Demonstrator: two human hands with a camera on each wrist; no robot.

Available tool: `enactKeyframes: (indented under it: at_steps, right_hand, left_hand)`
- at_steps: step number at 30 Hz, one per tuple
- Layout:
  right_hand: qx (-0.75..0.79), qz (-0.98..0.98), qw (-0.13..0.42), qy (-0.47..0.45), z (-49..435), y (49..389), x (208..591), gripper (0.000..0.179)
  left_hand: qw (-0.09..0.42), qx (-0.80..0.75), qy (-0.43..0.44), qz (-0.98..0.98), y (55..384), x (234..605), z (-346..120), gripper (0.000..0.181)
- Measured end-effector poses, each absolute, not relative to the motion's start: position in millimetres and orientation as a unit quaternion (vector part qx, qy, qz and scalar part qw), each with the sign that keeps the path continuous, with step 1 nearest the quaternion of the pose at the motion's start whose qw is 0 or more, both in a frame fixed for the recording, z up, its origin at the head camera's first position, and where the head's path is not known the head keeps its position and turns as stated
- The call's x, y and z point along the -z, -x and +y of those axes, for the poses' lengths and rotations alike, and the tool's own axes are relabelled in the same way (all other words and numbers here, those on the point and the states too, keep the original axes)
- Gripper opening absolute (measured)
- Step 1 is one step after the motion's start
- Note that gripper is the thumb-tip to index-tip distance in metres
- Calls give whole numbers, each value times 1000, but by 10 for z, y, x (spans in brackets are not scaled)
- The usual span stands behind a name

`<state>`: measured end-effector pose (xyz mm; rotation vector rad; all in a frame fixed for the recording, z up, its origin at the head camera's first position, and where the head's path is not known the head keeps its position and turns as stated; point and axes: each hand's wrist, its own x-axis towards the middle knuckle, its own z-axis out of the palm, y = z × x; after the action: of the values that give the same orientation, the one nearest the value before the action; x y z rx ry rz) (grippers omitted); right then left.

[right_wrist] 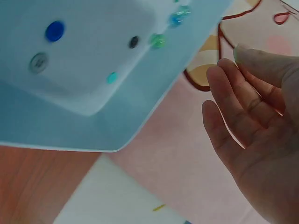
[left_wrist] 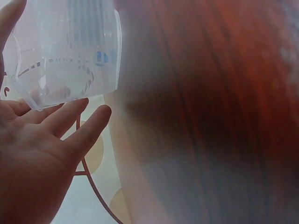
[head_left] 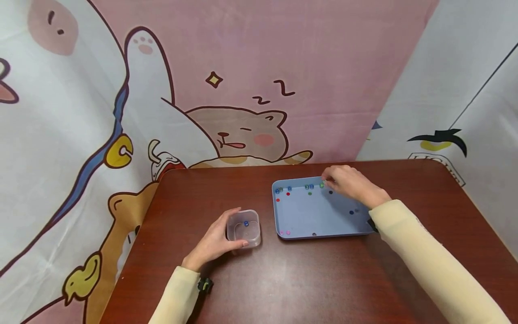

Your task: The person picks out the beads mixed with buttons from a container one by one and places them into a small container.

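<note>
My left hand (head_left: 213, 238) grips a small clear plastic container (head_left: 252, 216) between thumb and fingers, left of the tray. Inside the container lies a blue bead (head_left: 246, 223), seen as a blur in the left wrist view. A shallow blue tray (head_left: 315, 220) holds several beads and buttons. Over its far edge is my right hand (head_left: 348, 182), thumb and forefinger pinched together; a sliver of a green bead (right_wrist: 236, 54) shows at the thumb tip, mostly hidden. Just below those fingertips another green bead (head_left: 321, 185) lies in the tray.
Along the tray's far side are blue beads (head_left: 311, 186) and a red button (head_left: 288, 194). Pink pieces (head_left: 288, 232) lie in its near left corner; a dark blue button (head_left: 351, 212) is at the right. The brown table (head_left: 307, 279) meets a printed cloth (head_left: 323, 90) behind.
</note>
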<state>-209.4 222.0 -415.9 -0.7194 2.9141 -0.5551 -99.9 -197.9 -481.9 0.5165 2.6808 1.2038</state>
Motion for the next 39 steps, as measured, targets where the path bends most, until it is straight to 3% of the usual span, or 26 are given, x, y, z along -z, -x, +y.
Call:
enactKeyframes:
  at_steps: [14, 39]
  right_hand:
    - [251, 932, -48, 258, 1998, 1742, 3926, 18]
    - [390, 851, -168, 310, 1263, 1242, 3964, 16]
  left_hand:
    - [70, -402, -183, 895, 1004, 4811, -1978, 99]
    - [69, -406, -180, 893, 997, 4807, -1976, 97]
